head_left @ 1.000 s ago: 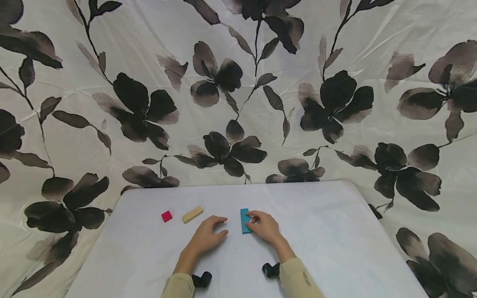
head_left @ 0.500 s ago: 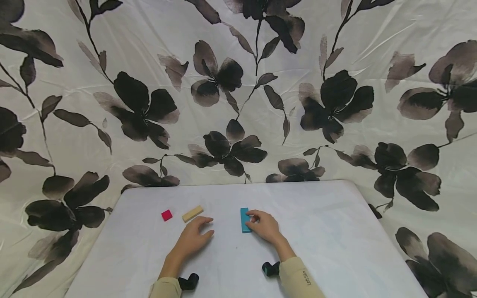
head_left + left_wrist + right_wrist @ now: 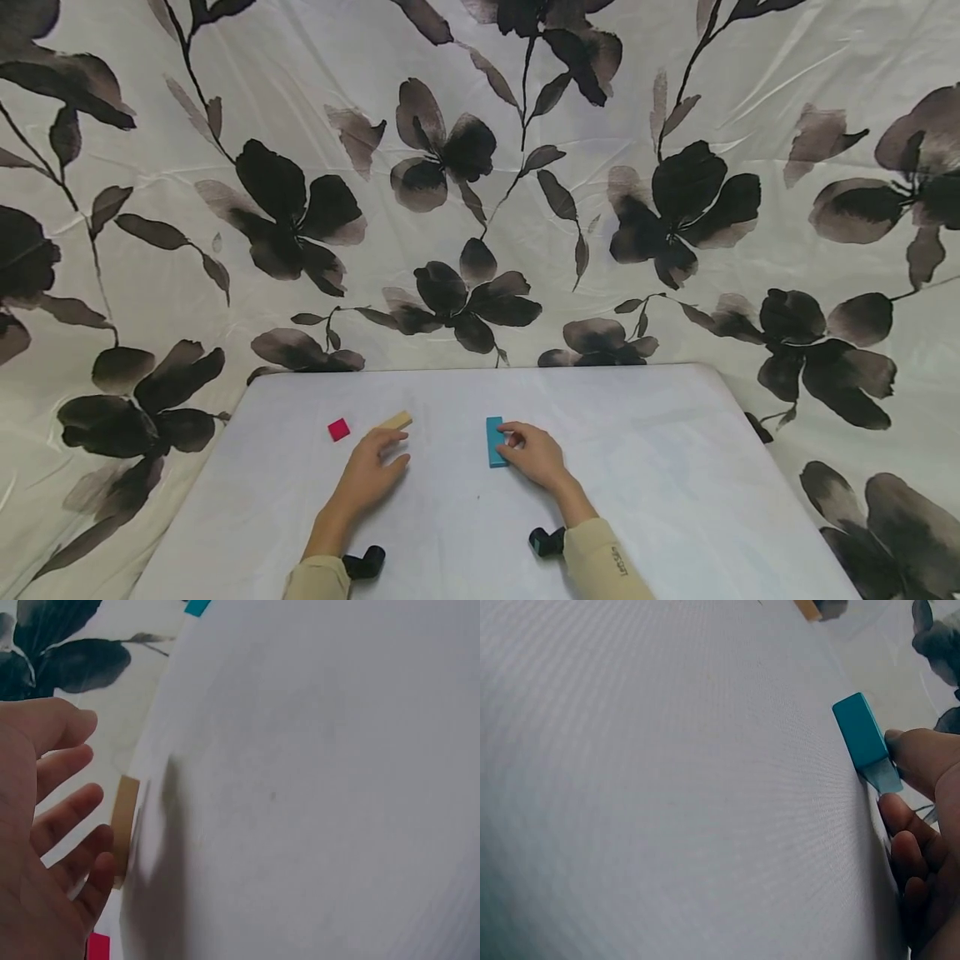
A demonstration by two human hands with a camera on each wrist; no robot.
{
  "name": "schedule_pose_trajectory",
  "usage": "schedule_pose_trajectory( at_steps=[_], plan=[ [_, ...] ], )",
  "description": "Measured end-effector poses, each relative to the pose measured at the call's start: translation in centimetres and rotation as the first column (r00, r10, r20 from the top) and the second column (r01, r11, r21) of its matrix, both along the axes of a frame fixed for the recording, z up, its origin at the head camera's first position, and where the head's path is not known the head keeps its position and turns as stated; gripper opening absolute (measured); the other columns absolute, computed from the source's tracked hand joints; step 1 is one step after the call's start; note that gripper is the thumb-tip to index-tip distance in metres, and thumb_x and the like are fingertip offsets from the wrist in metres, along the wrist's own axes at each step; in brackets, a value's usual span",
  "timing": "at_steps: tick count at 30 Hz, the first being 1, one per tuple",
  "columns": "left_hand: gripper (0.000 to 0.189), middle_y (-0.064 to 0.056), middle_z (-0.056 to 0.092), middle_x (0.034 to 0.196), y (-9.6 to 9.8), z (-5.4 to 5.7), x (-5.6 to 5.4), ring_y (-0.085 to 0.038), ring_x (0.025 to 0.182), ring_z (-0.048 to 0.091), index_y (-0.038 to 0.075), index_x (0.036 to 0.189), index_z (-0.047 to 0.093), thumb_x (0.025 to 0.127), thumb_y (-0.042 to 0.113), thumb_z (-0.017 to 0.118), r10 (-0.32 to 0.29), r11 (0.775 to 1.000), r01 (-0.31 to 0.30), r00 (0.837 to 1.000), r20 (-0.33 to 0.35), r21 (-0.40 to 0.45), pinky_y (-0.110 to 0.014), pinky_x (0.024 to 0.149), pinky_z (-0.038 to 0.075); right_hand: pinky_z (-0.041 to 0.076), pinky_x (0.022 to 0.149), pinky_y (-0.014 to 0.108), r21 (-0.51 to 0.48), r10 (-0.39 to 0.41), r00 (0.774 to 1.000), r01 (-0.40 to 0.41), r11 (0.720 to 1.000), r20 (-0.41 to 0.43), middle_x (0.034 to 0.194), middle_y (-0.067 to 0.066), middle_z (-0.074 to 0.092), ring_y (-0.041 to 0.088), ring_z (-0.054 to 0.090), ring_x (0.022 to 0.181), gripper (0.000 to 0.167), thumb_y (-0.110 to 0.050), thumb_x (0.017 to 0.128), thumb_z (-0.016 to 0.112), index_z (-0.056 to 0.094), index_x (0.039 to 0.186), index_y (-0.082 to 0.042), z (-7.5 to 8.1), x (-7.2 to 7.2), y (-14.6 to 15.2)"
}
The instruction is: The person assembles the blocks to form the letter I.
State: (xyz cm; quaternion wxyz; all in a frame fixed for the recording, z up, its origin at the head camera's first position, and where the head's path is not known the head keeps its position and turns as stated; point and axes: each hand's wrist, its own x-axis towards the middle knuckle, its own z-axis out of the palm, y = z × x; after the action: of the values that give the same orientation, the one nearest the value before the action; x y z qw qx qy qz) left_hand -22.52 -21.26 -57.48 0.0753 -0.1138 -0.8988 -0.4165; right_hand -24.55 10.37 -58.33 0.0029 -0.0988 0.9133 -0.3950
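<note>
In the head view, a white counter [image 3: 675,500] fills the lower middle of the frame, and a pale cloth [image 3: 562,250] printed with dark flowers covers the area above and beside it. Just below centre, the right hand [image 3: 536,457] holds a blue block [image 3: 495,442] at its right long edge, thumb and forefinger bent at it; the block lies on the counter with its length running up the frame. To the left, the left hand [image 3: 367,475] is held loosely wide, thumb and forefinger apart, covering the lower end of a slanting tan block [image 3: 401,419]; whether it touches the block cannot be told here. A red block [image 3: 339,429] lies farther left, near the tan one. Two beige sleeves [image 3: 603,560] enter at the bottom edge, each with a black device [image 3: 365,562] at the wrist. In the left wrist view, the left hand fills the left edge, fingers relaxed and parted, with the tan block just beyond the fingertips, a bit of red at lower left and a blue corner at the top. In the right wrist view, the blue block tilts at right against the fingertips, and a tan end shows at the top edge.
</note>
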Motion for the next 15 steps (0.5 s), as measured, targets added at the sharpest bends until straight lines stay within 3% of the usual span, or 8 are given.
schedule_pose_trajectory(
  at_steps=[7,15],
  plan=[
    [0.036,-0.014,0.062,0.113,-1.3,0.0,-0.6,-0.030,0.107,0.059,0.001,0.116,0.067,0.081,0.004,0.074,0.044,0.999,-0.043,0.998,-0.054,0.018,-0.051,0.092,0.045,0.038,0.061,0.028,-0.003,0.014,1.000,-0.014,1.000,-0.006,0.080,-0.013,0.056,0.008,0.048,0.065,0.034,-0.033,0.088,0.070,0.068,0.120,-0.022,-0.1,-0.1,0.1],
    [0.038,-0.015,0.058,0.123,-2.6,-1.0,-1.4,-0.032,0.114,0.055,0.003,0.120,0.066,0.083,0.008,0.073,0.061,0.998,-0.061,0.996,-0.067,-0.002,-0.052,0.097,0.040,0.037,0.059,0.029,-0.015,-0.001,1.000,0.001,1.000,-0.002,0.081,-0.012,0.057,0.010,0.047,0.063,0.034,-0.031,0.087,0.071,0.068,0.119,-0.021,-0.1,0.2,-0.5]
  ],
)
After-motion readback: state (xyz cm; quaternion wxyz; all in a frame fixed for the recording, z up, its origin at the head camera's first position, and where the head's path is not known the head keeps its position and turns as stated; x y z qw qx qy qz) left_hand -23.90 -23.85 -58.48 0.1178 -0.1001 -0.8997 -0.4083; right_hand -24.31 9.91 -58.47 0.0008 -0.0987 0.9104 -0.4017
